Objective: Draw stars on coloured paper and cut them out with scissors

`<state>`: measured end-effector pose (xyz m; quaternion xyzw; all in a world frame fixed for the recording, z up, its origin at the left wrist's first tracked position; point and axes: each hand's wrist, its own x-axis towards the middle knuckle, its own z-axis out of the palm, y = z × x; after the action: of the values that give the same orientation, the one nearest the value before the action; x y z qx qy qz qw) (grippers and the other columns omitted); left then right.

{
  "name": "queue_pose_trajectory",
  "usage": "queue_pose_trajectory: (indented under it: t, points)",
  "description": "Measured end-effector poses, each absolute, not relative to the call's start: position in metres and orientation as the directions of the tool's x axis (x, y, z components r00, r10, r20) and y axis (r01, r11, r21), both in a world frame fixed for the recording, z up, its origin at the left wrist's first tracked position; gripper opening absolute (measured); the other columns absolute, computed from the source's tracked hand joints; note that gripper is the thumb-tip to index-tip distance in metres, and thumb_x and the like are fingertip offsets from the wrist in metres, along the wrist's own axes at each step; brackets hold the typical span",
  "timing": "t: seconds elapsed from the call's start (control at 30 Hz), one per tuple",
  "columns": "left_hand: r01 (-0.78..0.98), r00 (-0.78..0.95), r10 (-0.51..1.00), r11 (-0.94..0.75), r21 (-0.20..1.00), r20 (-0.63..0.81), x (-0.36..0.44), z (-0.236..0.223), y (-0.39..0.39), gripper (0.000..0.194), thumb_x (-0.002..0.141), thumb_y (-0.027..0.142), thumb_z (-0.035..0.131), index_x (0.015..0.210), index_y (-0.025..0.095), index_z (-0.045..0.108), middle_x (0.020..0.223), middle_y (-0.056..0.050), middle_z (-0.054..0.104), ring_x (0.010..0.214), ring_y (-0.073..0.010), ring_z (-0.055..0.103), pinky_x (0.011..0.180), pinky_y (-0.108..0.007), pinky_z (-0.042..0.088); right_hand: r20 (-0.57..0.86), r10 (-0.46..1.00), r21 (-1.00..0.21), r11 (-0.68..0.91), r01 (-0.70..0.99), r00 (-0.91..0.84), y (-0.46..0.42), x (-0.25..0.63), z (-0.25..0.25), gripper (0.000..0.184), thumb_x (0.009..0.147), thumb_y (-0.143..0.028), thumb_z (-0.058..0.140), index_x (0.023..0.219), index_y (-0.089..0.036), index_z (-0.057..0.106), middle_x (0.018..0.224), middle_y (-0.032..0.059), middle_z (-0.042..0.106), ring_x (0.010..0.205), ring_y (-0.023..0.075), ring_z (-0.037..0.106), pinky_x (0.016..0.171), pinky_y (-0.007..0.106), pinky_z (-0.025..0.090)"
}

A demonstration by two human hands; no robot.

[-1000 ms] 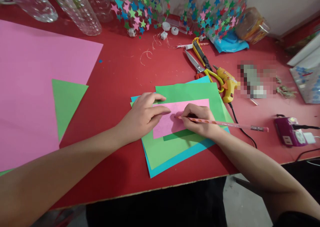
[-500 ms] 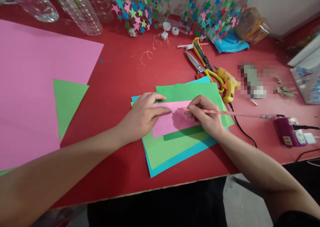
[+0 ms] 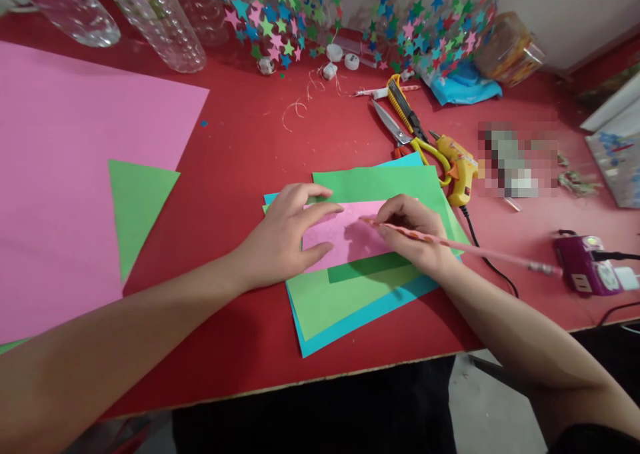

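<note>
My right hand (image 3: 414,231) pinching a pencil (image 3: 425,236) over pink paper (image 3: 335,235), my left hand (image 3: 290,235) resting there, fingers spread, gripping nothing, green sheets (image 3: 375,184) beneath.

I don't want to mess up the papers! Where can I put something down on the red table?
The table is mostly bare between the big pink sheet and the paper stack, above the left forearm, and below it beside the stack. It's crowded around the scissors and glue gun.

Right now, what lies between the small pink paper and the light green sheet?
A darker green sheet lies between the small pink paper and light green sheet, the head view shows.
</note>
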<state>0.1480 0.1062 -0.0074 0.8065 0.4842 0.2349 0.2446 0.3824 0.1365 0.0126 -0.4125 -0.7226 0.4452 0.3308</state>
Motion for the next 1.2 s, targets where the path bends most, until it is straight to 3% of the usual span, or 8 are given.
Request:
queue_pose_trajectory:
  t: [0.2,0.8,1.2]
  points:
    - [0.677,0.479,0.860,-0.490,0.550,0.177,0.149,-0.011,0.106,0.037,0.088,0.032,0.060,0.122,0.019,0.064,0.133,-0.013,0.046,0.122,-0.0322,0.042,0.105,-0.054,0.037,0.086,0.764,-0.874,0.366,0.320,-0.639,0.132,0.385,0.010,0.012,0.074,-0.009,0.056,0.080,-0.018,0.060,0.072,-0.0016,0.062,0.057,0.0087,0.050,0.052,0.021,0.039]
    - [0.694,0.467,0.864,-0.491,0.527,0.190,0.150,-0.011,0.106,0.038,0.086,0.035,0.062,0.121,0.019,0.063,0.130,-0.013,0.048,0.121,-0.0314,0.044,0.104,-0.053,0.039,0.062,0.745,-0.848,0.391,0.359,-0.664,0.135,0.383,0.003,0.010,0.079,-0.013,0.058,0.070,-0.018,0.055,0.062,-0.0036,0.055,0.054,0.0076,0.047,0.052,0.020,0.035]
    - [0.696,0.468,0.864,-0.491,0.524,0.187,0.150,-0.010,0.107,0.037,0.086,0.035,0.062,0.120,0.019,0.063,0.130,-0.013,0.048,0.120,-0.0314,0.044,0.103,-0.053,0.040,0.094,0.818,-0.836,0.374,0.401,-0.567,0.133,0.380,-0.001,0.015,0.082,-0.019,0.058,0.070,-0.019,0.050,0.060,-0.0049,0.050,0.052,0.0073,0.041,0.049,0.021,0.032]
